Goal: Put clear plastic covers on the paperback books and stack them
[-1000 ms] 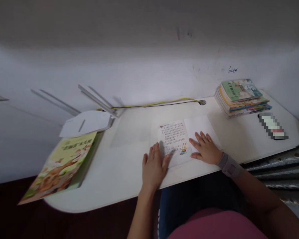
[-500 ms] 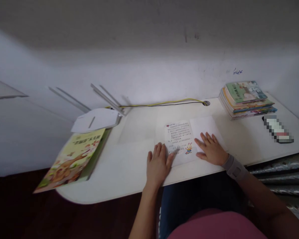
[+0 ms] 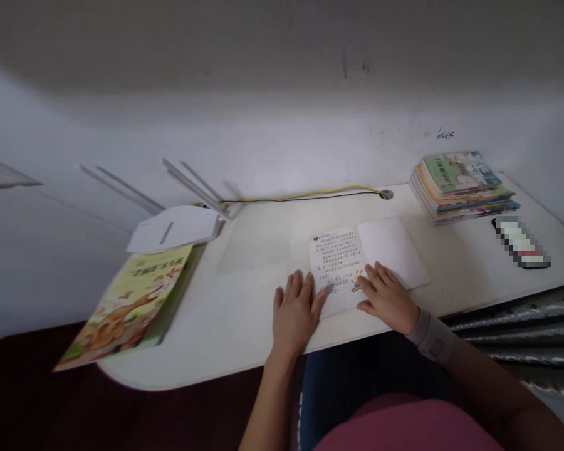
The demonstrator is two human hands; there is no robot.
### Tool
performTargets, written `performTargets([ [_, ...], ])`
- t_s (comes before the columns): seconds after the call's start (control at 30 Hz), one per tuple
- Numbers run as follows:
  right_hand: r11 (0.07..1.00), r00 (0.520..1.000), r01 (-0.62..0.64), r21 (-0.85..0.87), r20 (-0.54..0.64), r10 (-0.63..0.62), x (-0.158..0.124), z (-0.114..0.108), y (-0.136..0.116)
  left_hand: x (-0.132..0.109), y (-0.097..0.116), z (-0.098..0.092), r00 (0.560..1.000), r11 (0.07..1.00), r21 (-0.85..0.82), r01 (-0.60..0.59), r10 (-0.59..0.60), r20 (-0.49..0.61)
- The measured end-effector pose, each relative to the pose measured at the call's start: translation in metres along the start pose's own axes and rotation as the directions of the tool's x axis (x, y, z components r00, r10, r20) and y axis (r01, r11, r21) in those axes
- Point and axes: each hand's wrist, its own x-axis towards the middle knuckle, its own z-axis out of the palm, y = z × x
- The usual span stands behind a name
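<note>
An open booklet (image 3: 338, 257) lies on the white desk in front of me, its left page printed with text and a small cartoon rabbit, its right page blank white. My left hand (image 3: 295, 311) rests with fingers spread at the booklet's left edge, thumb over the lower left corner of the printed page. Across the lower middle of the booklet lies my right hand (image 3: 388, 299), fingers stretched out and partly covering the rabbit picture. A grey band (image 3: 431, 334) is round my right wrist. Neither hand grips anything.
A white router (image 3: 173, 228) with antennas stands at the left, above a yellow-green picture book (image 3: 126, 300) overhanging the desk edge. At the right are a stack of books (image 3: 463, 185) and a phone (image 3: 521, 242). Cables (image 3: 301, 195) run along the wall into a desk hole.
My right hand has slid left and slightly down, from the blank page toward the fold, now covering part of the rabbit. My left hand stays at the booklet's left edge. The view has shifted slightly.
</note>
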Motion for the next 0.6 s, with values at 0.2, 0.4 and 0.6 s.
performTargets([
  [0.2, 1.0, 1.0, -0.016, -0.008, 0.015, 0.016, -0.0006, 0.0019, 0.0014, 0.0, -0.0009, 0.0007, 1.0, 1.0, 0.002, 0.0, 0.0, 0.007],
  [0.4, 1.0, 1.0, -0.026, 0.008, 0.016, 0.026, -0.0028, 0.0013, 0.0015, 0.0003, -0.0018, 0.0011, 1.0, 1.0, -0.007, 0.003, -0.003, -0.004],
  [0.6, 0.999, 0.999, -0.045, -0.01, 0.021, 0.045, -0.0052, 0.0035, 0.0, -0.0004, -0.001, 0.0003, 1.0, 1.0, -0.004, 0.001, -0.001, 0.007],
])
